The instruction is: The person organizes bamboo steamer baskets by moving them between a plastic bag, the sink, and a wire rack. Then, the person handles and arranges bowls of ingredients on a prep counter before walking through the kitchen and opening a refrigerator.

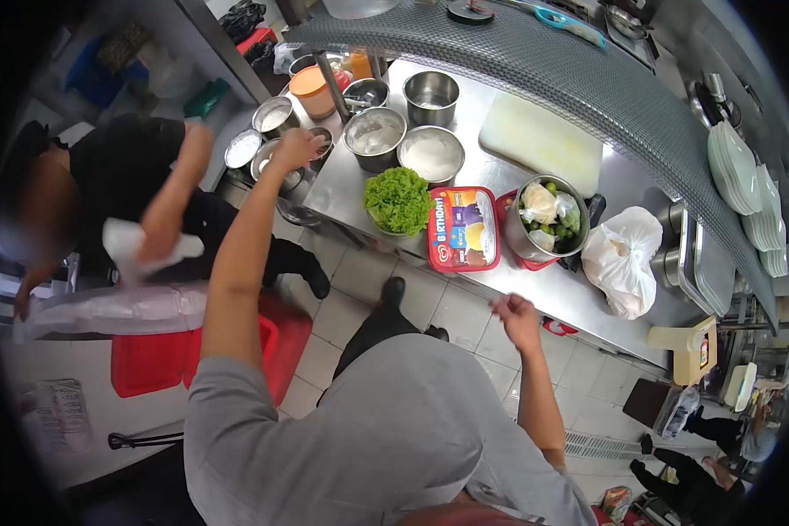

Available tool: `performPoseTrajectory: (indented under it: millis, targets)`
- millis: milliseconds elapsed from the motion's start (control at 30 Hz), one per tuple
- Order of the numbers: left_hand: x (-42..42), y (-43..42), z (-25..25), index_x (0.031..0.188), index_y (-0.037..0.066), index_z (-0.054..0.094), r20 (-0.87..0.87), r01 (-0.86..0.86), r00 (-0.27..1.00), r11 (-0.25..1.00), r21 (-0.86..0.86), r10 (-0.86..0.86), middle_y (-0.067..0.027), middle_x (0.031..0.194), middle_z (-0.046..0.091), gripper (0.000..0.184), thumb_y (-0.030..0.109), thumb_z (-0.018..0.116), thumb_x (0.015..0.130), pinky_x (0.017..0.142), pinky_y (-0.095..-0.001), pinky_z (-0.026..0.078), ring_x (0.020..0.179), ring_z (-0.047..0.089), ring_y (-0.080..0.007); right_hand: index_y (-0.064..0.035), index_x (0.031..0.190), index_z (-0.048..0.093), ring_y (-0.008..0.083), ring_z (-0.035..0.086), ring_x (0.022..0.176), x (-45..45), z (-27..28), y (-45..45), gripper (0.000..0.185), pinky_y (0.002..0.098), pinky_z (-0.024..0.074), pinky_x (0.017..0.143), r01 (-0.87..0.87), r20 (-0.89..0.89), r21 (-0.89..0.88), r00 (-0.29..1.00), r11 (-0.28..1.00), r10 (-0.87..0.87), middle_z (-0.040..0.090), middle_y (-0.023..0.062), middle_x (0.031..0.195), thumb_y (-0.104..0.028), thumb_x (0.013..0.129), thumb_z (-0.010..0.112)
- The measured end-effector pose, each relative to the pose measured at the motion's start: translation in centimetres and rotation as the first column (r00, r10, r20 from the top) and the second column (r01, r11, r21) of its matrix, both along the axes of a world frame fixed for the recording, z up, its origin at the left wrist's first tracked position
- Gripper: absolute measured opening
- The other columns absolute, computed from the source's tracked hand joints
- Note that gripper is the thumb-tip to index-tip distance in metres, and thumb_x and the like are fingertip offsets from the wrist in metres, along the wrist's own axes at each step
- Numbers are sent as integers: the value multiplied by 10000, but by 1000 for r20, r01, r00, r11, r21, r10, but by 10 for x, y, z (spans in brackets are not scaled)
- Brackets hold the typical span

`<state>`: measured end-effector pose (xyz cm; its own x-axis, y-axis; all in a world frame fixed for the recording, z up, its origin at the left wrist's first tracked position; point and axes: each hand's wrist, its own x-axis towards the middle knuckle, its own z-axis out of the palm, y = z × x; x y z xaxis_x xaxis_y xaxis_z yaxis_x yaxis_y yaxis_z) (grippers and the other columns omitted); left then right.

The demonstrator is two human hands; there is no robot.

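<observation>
My left hand (298, 149) reaches over the left end of the steel counter, to a small metal pot (322, 145). Its fingers are pinched together at the pot; whatever is between them is too small to make out. Close by stand a steel pot with white contents (375, 133) and another pot of white contents (431, 155). My right hand (519, 321) hangs in front of the counter's edge, its fingers loosely curled and nothing visible in them. Nearest to it are a red-rimmed ice cream tub (464, 230) and a pot of limes and small bags (548, 219).
Green lettuce (396, 202) sits at the counter's front edge. Behind are a white cutting board (542, 140) and an empty-looking steel pot (431, 96). A knotted white bag (622, 259) lies right. A mesh shelf (500, 57) overhangs the counter. At left, a person (123, 184) handles white material.
</observation>
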<state>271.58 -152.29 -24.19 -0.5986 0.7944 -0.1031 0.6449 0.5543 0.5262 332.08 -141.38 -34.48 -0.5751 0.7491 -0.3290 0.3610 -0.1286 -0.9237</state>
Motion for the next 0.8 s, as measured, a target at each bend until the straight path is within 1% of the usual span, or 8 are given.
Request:
performPoseTrajectory:
  millis: [67,200,267,433,500,600,700,800]
  targets:
    - [-24,7,-43,813,-41,707,-135,230,962,970,-74,-238,-98,669,726,484,373,553,1011,494,-335,548,475,648,-176,3,900,679,44,492,635,-43,56,12,176,236,382,568,-21,-52,28,998,999,22,626,-25,736,-155,973,706]
    - [-11,34,-73,895,-66,703,156,-119,977,978,-171,146,-112,780,749,520,402,513,1021,482,-347,562,536,693,-198,9,891,669,67,555,650,-126,60,53,200,264,438,583,16,-209,315,976,949,53,629,-12,707,-167,984,693]
    - [-19,50,-87,920,-79,694,265,-120,948,971,-207,174,-129,839,750,507,395,539,1009,473,-353,562,566,710,-211,22,900,678,93,592,663,-163,73,66,225,284,479,622,-1,-55,420,998,907,26,650,31,703,-186,982,695]
    - [-22,68,-109,972,-79,670,621,-217,762,976,-21,183,-165,891,724,365,283,636,937,484,-358,579,611,725,-251,-7,899,746,406,722,806,-244,54,102,449,505,544,752,-35,228,625,964,780,-139,728,228,835,-440,956,644]
    - [-31,75,-122,967,-78,634,782,-311,593,951,3,191,-169,899,698,301,208,672,880,540,-376,616,660,736,-265,-8,890,741,415,717,797,-263,45,112,472,508,545,748,-102,346,623,925,775,-157,726,228,825,-465,951,642]
    - [-46,75,-126,927,-51,619,836,-264,536,964,34,117,-136,879,663,197,134,667,879,598,-398,637,707,736,-268,20,820,716,442,699,803,-278,31,122,528,523,542,751,-129,417,583,895,802,-158,703,260,819,-490,930,638]
    - [-54,48,-112,911,-24,622,765,-102,634,969,227,-112,-103,855,631,100,61,658,873,644,-412,648,740,728,-274,33,783,707,450,690,814,-283,8,142,494,536,537,761,-146,397,537,913,831,-96,686,285,827,-441,904,640]
    - [-54,4,-87,881,-46,622,684,-119,723,958,261,-97,-125,809,632,157,109,645,872,633,-388,634,701,708,-260,39,767,708,444,686,771,-273,-19,168,431,530,537,749,-169,346,565,937,807,-46,676,292,800,-366,886,622]
